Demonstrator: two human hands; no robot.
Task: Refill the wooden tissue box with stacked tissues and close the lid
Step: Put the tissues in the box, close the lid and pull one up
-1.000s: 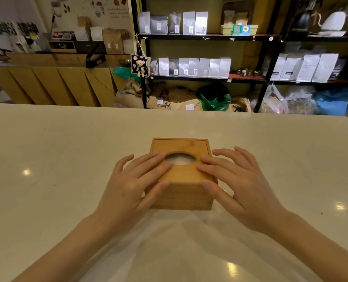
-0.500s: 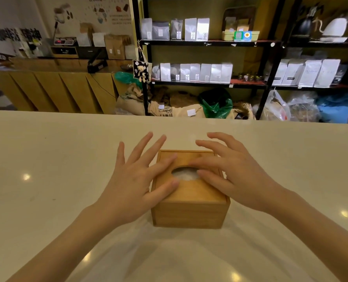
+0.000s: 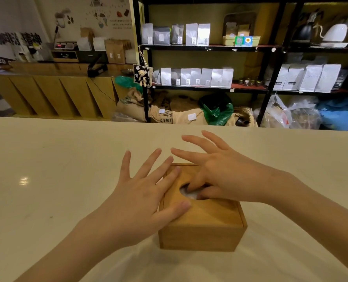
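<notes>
We count one wooden tissue box point(image 3: 203, 218) with one lid point(image 3: 207, 212) closed on it and one oval opening point(image 3: 186, 193) showing white tissue. We see two hands, one left hand point(image 3: 142, 202) and one right hand point(image 3: 226, 176), over one table point(image 3: 47, 180). Behind it we count one toy bear point(image 3: 142, 75) and one green bag point(image 3: 217, 110).

Both hands point(image 3: 189, 190) cover the box point(image 3: 201, 228); counter point(image 3: 57, 169) around lies open.
</notes>
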